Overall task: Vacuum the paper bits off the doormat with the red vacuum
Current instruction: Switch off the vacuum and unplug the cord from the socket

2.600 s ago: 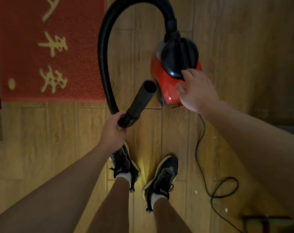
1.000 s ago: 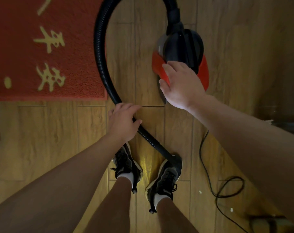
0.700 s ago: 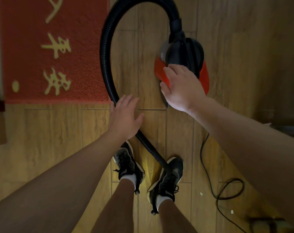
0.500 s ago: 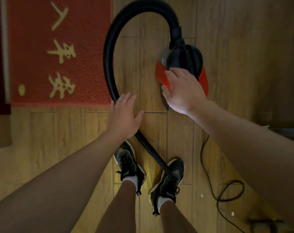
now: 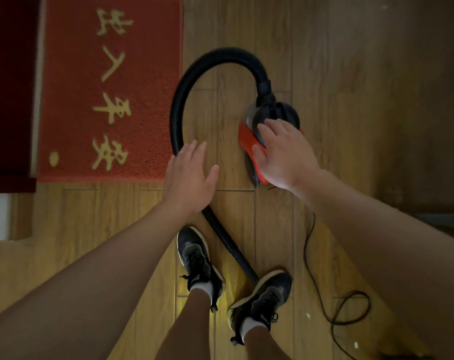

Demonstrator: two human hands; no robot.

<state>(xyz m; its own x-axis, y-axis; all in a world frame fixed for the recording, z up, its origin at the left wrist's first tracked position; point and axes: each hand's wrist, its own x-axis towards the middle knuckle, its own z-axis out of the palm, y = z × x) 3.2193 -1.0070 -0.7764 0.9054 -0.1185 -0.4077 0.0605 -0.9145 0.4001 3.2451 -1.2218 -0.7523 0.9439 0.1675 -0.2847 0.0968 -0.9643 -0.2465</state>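
Note:
The red vacuum point(image 5: 246, 141), red with a black top, stands on the wooden floor right of the red doormat point(image 5: 142, 100), which carries yellow characters. My right hand point(image 5: 283, 152) rests on the vacuum's top with fingers spread over it. A black ribbed hose point(image 5: 179, 100) loops from the vacuum's front, round to the left and down to the floor between my shoes. My left hand point(image 5: 189, 178) hovers flat and open above the hose, holding nothing. No paper bits show on the visible part of the mat.
My two black shoes point(image 5: 197, 263) stand on the floor planks, the hose end by the right one. A black power cord point(image 5: 324, 294) trails in a loop at the lower right, near a few small white bits point(image 5: 308, 315). Dark furniture point(image 5: 10, 100) borders the mat's left side.
My left hand let go of the hose nozzle, which dropped to the floor between my shoes, and the hand opened flat. My right hand slid up onto the vacuum's top. The view shifted away.

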